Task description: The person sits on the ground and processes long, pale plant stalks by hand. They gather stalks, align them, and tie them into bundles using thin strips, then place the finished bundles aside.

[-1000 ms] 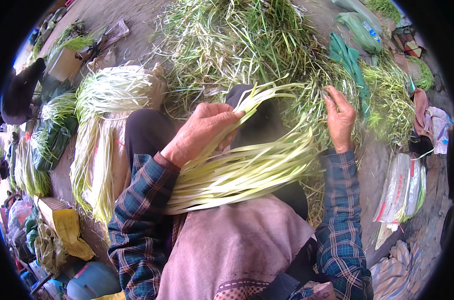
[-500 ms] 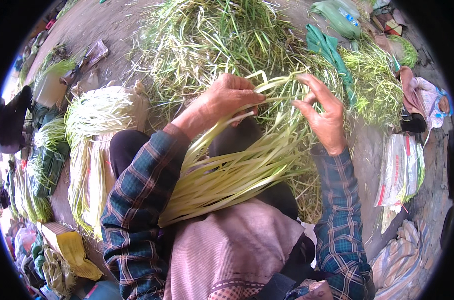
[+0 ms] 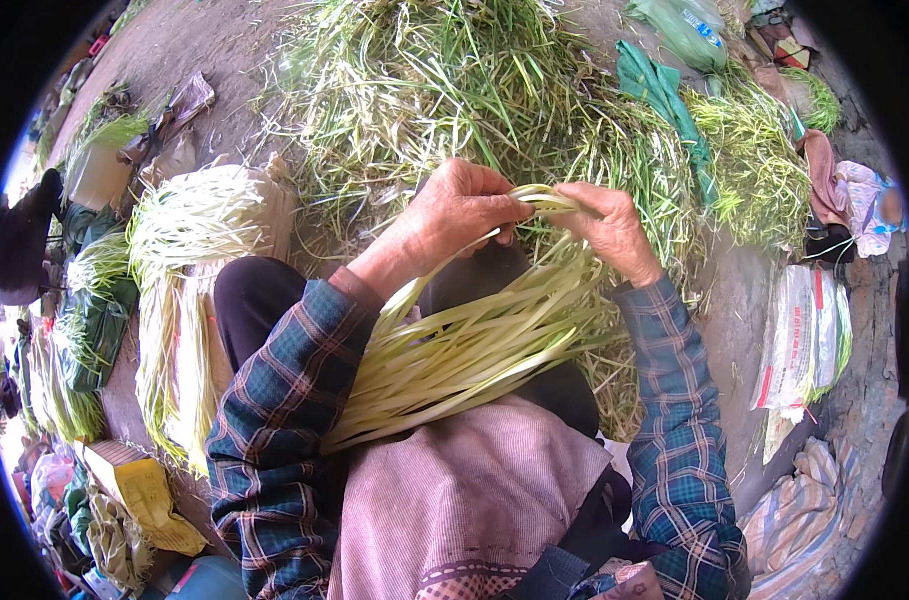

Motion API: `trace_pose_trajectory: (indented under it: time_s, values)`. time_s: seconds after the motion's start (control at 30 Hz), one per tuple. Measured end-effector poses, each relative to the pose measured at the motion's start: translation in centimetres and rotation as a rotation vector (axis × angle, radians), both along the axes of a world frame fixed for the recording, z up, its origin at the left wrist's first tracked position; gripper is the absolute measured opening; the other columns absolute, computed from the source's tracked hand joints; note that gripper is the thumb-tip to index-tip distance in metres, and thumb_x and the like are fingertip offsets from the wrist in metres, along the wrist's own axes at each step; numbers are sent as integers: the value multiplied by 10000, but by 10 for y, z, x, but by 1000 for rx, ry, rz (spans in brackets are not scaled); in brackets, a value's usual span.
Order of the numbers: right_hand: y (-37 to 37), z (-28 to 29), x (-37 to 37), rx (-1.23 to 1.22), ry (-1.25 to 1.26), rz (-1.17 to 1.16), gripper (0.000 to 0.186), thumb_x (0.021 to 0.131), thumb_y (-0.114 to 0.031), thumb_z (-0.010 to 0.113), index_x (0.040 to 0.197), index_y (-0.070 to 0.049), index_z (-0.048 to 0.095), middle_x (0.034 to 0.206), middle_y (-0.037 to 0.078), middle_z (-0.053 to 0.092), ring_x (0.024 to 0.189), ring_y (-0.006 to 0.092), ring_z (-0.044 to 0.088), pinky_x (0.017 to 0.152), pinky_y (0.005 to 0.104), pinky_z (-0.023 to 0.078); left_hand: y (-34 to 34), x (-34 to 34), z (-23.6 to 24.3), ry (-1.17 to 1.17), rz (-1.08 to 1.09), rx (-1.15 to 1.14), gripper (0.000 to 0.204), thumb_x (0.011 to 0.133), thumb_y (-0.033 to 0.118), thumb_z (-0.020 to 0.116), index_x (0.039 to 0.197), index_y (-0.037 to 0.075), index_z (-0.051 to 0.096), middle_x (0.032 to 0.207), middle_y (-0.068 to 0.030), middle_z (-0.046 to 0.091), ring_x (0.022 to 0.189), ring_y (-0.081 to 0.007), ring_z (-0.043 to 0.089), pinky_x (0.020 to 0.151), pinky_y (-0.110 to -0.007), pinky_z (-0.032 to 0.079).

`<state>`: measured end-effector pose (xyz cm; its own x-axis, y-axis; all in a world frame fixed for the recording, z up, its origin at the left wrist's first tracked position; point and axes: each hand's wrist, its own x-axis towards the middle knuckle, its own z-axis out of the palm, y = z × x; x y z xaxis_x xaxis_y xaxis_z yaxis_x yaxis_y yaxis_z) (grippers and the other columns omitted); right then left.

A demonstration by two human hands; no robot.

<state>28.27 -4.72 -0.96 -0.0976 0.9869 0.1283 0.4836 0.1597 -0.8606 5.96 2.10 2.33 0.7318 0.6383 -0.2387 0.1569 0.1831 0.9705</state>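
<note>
A few pale yellow-green garlic chives (image 3: 544,198) run between my two hands above my knees. My left hand (image 3: 456,205) is closed on them, thumb against the bent fingers. My right hand (image 3: 611,225) pinches the same strands a short way to the right, its fingertips partly hidden by the leaves. Across my lap lies a thick loose bunch of chives (image 3: 454,365), spread over a pinkish apron (image 3: 464,480). Some strands rise from this bunch toward my left hand.
A big heap of green and dry leaves (image 3: 444,90) lies on the floor ahead. At left, pale chives (image 3: 209,220) drape over a covered support. Greener leaves (image 3: 744,160), a green cloth (image 3: 664,90) and a white printed sack (image 3: 794,335) lie to the right. A yellow-sided box (image 3: 144,495) stands lower left.
My right hand has moved left, closer to my left hand, and closed more tightly on the strands. The loop of leaves between the hands has become shorter. The left hand has barely moved.
</note>
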Motion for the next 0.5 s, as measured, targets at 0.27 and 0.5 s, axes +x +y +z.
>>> trace_pose_trajectory:
  time_s: [0.27,0.5]
  values:
    - [-19,3,8,-72,167,-53,279,839,-128,640,1079,11,611,795,39,639,607,97,555,574,228,458,-2,-2,-1,12,67,-31,174,828,195,624,764,34,640,588,6,558,439,-23,430,381,-170,296]
    - [-9,-23,-2,525,-639,-21,19,797,-18,574,780,-12,580,611,72,570,454,170,499,423,311,403,-8,2,-4,61,92,127,193,812,190,622,716,24,644,582,4,572,440,-28,436,398,-185,317]
